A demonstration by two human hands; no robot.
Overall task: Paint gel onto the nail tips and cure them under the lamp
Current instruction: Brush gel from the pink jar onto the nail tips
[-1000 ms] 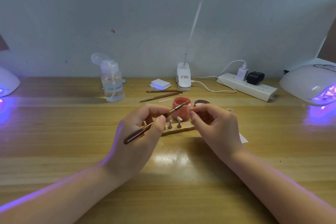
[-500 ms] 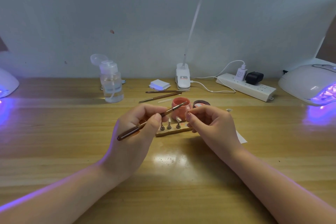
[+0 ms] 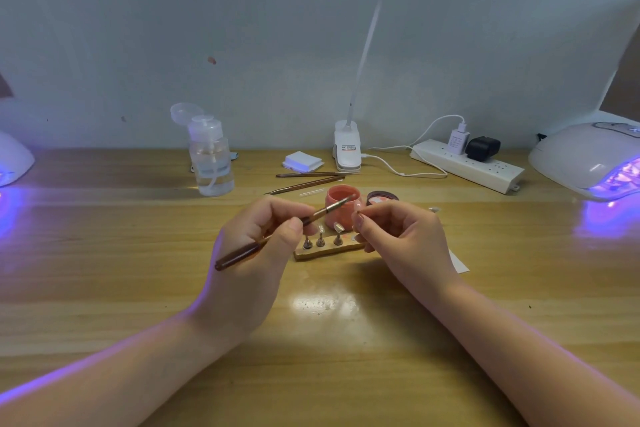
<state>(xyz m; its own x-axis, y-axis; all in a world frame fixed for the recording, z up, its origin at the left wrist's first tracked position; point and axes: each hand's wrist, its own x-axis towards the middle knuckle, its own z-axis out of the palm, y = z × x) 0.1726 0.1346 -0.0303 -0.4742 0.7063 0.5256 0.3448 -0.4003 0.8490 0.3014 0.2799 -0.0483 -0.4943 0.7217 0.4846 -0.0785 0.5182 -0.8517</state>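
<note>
My left hand [image 3: 256, 246] pinches a brown gel brush [image 3: 277, 234] whose tip reaches over the open pink gel jar [image 3: 341, 206]. My right hand [image 3: 401, 236] has thumb and forefinger pinched together just right of the jar; a small nail tip or its stand seems to be between them, mostly hidden. Between my hands lies a wooden holder [image 3: 329, 251] with three metal stands carrying clear nail tips [image 3: 337, 227]. A white curing lamp [image 3: 588, 159] glows violet at the far right, and another lamp [image 3: 14, 159] at the far left.
The jar's dark lid [image 3: 382, 198] lies right of the jar. Two spare brushes [image 3: 308, 180], a pad stack [image 3: 302, 162], a pump bottle [image 3: 211, 163], a clip lamp base [image 3: 347, 149] and a power strip [image 3: 467, 166] line the back of the wooden desk. White paper [image 3: 457, 265] lies under my right wrist.
The brush tip has moved slightly back over the gel jar's rim. My right hand keeps its pinch and has shifted little.
</note>
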